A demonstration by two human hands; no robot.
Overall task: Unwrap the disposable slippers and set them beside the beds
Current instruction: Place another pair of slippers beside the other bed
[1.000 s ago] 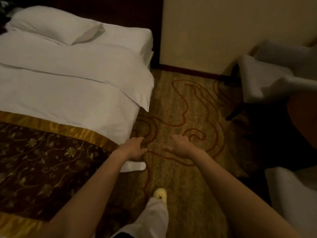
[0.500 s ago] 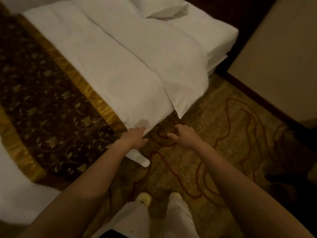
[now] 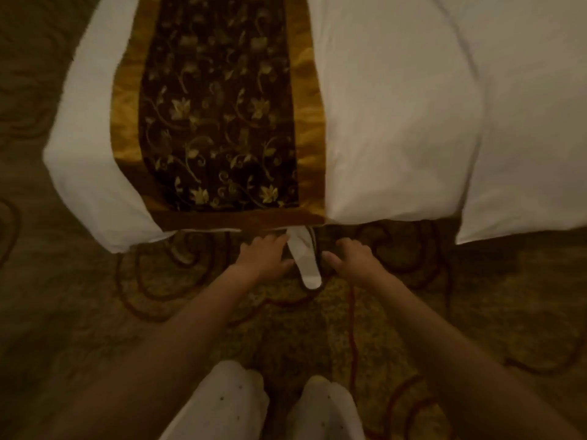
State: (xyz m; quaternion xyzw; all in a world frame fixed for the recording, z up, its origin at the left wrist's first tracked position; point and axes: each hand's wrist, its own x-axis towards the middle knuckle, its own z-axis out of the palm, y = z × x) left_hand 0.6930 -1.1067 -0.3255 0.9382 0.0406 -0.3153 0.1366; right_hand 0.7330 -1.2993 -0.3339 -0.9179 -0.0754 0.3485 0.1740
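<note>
A white disposable slipper [image 3: 304, 258] lies on the patterned carpet right at the side edge of the bed [image 3: 397, 128], its far end tucked under the bedding. My left hand [image 3: 265, 256] hovers just left of the slipper, fingers apart, holding nothing. My right hand [image 3: 351, 258] is just right of it, fingers spread, also empty. Whether either hand touches the slipper is unclear. A dark strip beside the slipper may be its shadow or a second one; I cannot tell.
A brown and gold floral runner [image 3: 219, 122] crosses the white bed. The bed's corner [image 3: 104, 198] hangs at the left. My legs in white trousers [image 3: 228, 404] stand on the carpet [image 3: 95, 312] below the hands.
The view has swung round to face the bed's side straight on. Both hands have moved to either side of the slipper, which was under my left hand before.
</note>
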